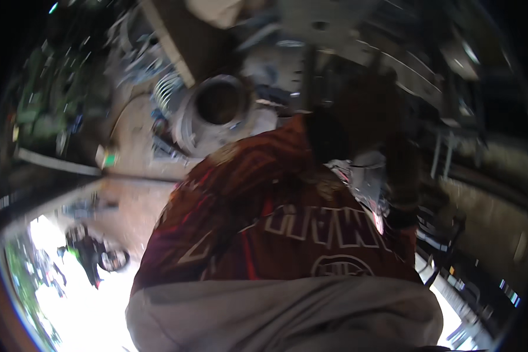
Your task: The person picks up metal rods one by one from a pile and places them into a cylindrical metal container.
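Much of the view is smeared by motion. From the left, my arm in a red-brown sleeve (252, 146) crosses my body and ends in a black cuff (327, 136). Beyond the cuff is a dark brown shape that looks like my gloved left hand (364, 102); its fingers blur into the dark. My right hand (402, 170), also dark and apparently gloved, is lower and to the right, above another black cuff (401, 218). Between the hands and my chest shows a shiny, pale, crumpled-looking thing (366, 176). Whether either hand holds anything is not visible.
A round, hollow metal part (185, 126) with a dark opening lies ahead on the left, beside a coil spring (166, 92). A long board or beam (170, 50) slants above it. At lower left a motorcycle (88, 252) stands by bright daylight. Metal legs (443, 152) stand right.
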A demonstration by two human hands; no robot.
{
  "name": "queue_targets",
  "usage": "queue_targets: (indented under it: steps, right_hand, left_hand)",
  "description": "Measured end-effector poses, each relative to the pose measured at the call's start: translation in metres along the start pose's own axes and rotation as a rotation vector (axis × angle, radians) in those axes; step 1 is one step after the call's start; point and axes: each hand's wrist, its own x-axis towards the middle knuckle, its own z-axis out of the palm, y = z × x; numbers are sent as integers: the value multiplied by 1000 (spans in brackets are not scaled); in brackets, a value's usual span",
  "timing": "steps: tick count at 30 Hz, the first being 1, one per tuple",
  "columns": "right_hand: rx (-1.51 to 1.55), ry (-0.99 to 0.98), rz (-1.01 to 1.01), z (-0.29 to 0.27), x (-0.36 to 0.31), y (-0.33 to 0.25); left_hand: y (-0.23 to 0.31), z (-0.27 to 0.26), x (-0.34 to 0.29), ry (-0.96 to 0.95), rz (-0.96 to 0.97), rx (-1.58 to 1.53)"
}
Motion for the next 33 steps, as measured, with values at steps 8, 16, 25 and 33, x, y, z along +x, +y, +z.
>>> queue_targets:
  steps: [8, 16, 25, 33]
  right_hand:
    - [972, 254, 889, 7, 11, 39]
    - [695, 224, 819, 33, -8, 85]
    - [1044, 155, 987, 37, -11, 91]
    - [894, 136, 907, 35, -8, 94]
  left_hand:
    - [-68, 8, 12, -509, -47, 2733]
    - [-91, -21, 43, -440, -228, 2792]
    - [-91, -30, 49, -455, -113, 2849]
    - [-92, -38, 52, -462, -10, 2857]
